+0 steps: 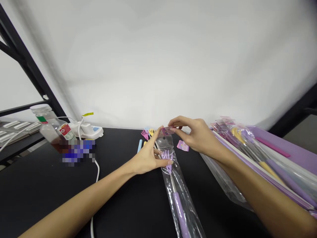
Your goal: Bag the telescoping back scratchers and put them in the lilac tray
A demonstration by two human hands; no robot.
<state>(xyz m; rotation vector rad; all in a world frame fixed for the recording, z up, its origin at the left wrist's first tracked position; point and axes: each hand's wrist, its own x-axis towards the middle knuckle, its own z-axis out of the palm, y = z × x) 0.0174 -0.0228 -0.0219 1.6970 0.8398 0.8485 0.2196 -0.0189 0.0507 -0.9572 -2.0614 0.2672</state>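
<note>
A clear plastic bag (pixel 189 201) lies lengthwise on the black table, holding a purple back scratcher (pixel 180 211) with its claw end toward the wall. My left hand (pixel 146 157) grips the bag near that claw, thumb across the top, index finger reaching up to the bag's far end. There, my right hand (pixel 195 134) pinches a small pink card (pixel 167 131) between thumb and fingers. Whether the card is inside the bag's mouth or on it, I cannot tell. Another pink card (pixel 183 145) lies flat just right of the bag.
Several loose back scratchers (pixel 145 134) lie beyond my left hand. A purple bin (pixel 277 138) at right holds several bagged back scratchers (pixel 250 150). Leftward stand a bottle (pixel 53 129) with brown liquid and a white power strip (pixel 92 132); its cable (pixel 97 172) crosses the table.
</note>
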